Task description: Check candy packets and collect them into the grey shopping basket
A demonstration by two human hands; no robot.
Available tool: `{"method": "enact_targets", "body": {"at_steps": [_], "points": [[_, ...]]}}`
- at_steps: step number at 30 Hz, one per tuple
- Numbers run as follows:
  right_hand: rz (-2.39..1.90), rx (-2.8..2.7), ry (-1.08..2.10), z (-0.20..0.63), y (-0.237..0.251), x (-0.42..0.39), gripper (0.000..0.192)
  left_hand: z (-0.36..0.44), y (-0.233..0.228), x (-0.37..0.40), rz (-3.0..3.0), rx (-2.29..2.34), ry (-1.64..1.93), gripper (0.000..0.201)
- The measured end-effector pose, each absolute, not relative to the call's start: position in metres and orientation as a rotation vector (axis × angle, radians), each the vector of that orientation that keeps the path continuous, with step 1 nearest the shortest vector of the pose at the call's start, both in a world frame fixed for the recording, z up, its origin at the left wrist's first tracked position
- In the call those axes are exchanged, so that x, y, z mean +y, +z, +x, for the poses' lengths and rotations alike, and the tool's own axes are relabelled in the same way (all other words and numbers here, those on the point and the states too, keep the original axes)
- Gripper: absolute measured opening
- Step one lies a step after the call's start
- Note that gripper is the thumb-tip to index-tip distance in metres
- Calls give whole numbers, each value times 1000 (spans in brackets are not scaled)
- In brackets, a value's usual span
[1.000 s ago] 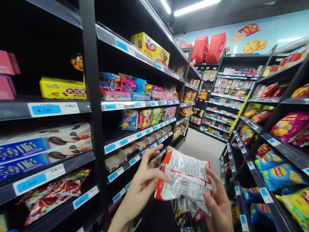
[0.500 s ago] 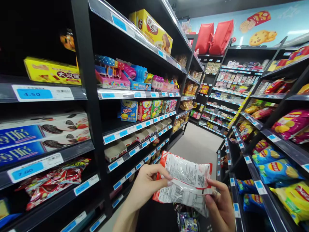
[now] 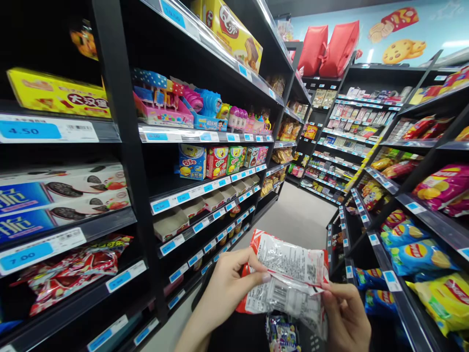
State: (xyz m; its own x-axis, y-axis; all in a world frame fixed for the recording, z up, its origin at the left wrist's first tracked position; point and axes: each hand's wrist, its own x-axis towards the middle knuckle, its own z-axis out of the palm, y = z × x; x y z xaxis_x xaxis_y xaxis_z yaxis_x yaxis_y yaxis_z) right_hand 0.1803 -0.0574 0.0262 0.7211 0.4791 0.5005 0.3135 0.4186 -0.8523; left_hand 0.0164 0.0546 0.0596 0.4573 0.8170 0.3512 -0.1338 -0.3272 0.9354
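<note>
A red and white snack bag [image 3: 289,264] is held up between both hands, its printed back with a barcode facing me. My left hand [image 3: 240,281] pinches the bag's left part between thumb and forefinger. At the bag's right end, my right hand [image 3: 346,313] grips the edge with thumb and fingers. Below the bag, a dark blue patterned packet [image 3: 281,335] lies in what looks like a black basket [image 3: 234,325], partly hidden by the bag and my hands.
Black shelves [image 3: 122,161] with price tags line the left, carrying boxed sweets [image 3: 192,161], cookie boxes [image 3: 84,195] and red packets [image 3: 78,269]. Chip bags [image 3: 419,259] fill the right shelves. A grey aisle floor [image 3: 296,210] runs to stocked shelves at the back.
Both hands and the bag have shifted slightly right in view. The bag's right end is more creased around its seam. The near left shelves have slid left in view.
</note>
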Motion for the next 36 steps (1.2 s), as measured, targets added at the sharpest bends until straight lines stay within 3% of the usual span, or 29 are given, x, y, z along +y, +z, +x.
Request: {"method": "enact_targets", "body": {"at_steps": [5,14,18,23,26,30,36], "points": [[-1270,-789,239,184,28,-59,37,20,59,53,1504,602,982,18],[-1162,-703,498,190,27,-52,27,34,53,64,1193,457,969,23],[-1117,-752,559,197,22,-56,24,35,44,70,1012,460,812,11],[-1137,-719,462,195,27,-58,34,32,40,77,763,131,662,34],[-1231,-670,260,197,25,-56,32,33,41,76,859,117,601,51],[-1360,-681,31,205,20,-57,31,36,42,72,1217,406,627,28],[-1328,-789,142,214,16,-58,38,32,45,73,1535,585,615,40]]}}
